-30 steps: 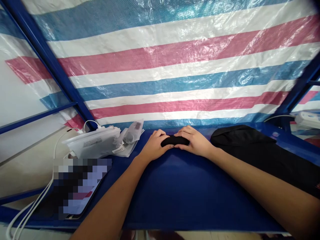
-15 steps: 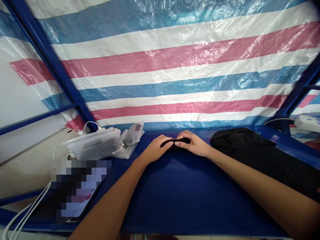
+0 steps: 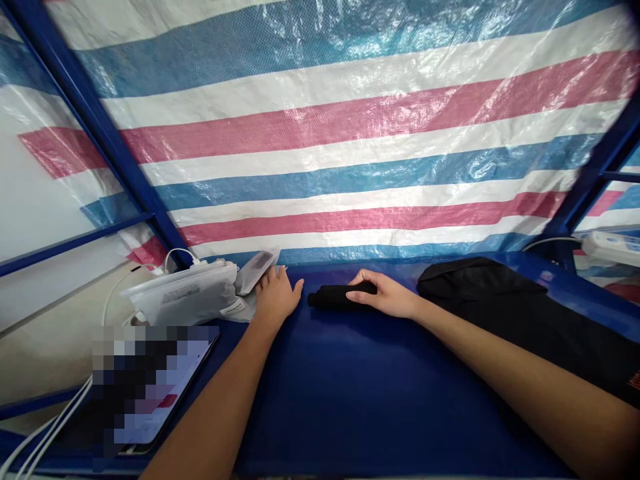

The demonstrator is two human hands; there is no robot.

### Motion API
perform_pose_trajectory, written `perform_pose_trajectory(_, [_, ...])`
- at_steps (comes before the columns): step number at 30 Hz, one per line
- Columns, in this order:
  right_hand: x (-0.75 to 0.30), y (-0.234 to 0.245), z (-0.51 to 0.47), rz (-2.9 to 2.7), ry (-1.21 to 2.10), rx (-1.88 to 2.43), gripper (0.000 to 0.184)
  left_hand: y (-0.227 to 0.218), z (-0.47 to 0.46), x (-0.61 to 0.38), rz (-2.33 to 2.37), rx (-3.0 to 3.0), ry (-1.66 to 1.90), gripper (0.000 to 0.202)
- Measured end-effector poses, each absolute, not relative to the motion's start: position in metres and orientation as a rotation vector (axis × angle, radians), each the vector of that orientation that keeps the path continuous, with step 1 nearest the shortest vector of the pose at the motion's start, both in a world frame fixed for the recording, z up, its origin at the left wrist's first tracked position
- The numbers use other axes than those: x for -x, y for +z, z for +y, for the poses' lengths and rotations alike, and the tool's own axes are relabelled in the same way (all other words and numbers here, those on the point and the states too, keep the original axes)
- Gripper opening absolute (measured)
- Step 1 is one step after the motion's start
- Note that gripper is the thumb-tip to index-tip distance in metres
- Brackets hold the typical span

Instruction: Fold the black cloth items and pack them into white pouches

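My right hand [image 3: 383, 293] is closed around a black roll [image 3: 333, 297], shaped like a folded compact umbrella. The roll lies sideways on the blue tabletop [image 3: 370, 393], its narrow knob end pointing left and its right end hidden in the palm. To the left, my left hand [image 3: 277, 297] has its fingers spread and holds nothing that I can see. Its fingertips overlap the edge of a clear plastic bag [image 3: 256, 272] with a printed label; whether they press on it I cannot tell.
Frosted plastic packets [image 3: 185, 290] and white cables [image 3: 60, 423] are at the left, behind a tablet-like device [image 3: 165, 407] with a blurred screen. Black cloth [image 3: 500, 317] covers the right side, near a white power strip [image 3: 613, 247]. A striped tarp [image 3: 350, 133] hangs behind.
My left hand has let go of the black roll and moved left to the plastic bags, its fingers spreading. My right hand still grips the roll, whose left end now shows.
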State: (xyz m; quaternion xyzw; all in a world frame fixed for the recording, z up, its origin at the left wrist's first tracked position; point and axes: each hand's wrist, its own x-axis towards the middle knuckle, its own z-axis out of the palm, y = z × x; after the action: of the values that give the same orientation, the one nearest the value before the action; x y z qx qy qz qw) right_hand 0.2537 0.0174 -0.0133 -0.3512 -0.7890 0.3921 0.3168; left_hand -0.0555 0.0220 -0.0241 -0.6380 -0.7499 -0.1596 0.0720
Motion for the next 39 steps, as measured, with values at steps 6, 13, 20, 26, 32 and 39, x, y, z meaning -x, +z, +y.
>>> perform_pose_trajectory(6, [-0.253,-0.014,0.017,-2.073,1.035,0.953,0.042,-0.013,0.018,0.057,-2.368,1.899,-0.352,0.068])
perform_pose_trajectory(13, [-0.254,-0.013,0.016,-2.069,1.027,0.950,0.042,-0.010,0.017,0.057,-2.346,1.887,-0.373,0.060])
perform_pose_trajectory(20, [-0.253,-0.012,0.016,-2.050,1.060,0.959,0.043,-0.001,0.011,0.052,-2.206,1.833,-0.492,0.051])
perform_pose_trajectory(26, [-0.253,-0.013,0.017,-2.055,1.049,0.958,0.042,0.011,-0.001,0.040,-2.118,1.871,-0.665,0.046])
perform_pose_trajectory(32, [-0.253,-0.016,0.019,-2.058,1.048,0.954,0.044,0.012,-0.007,0.031,-1.983,1.878,-0.770,0.039])
perform_pose_trajectory(39, [-0.254,-0.018,0.021,-2.056,1.057,0.951,0.042,0.015,-0.017,0.031,-2.083,1.967,-0.755,0.033])
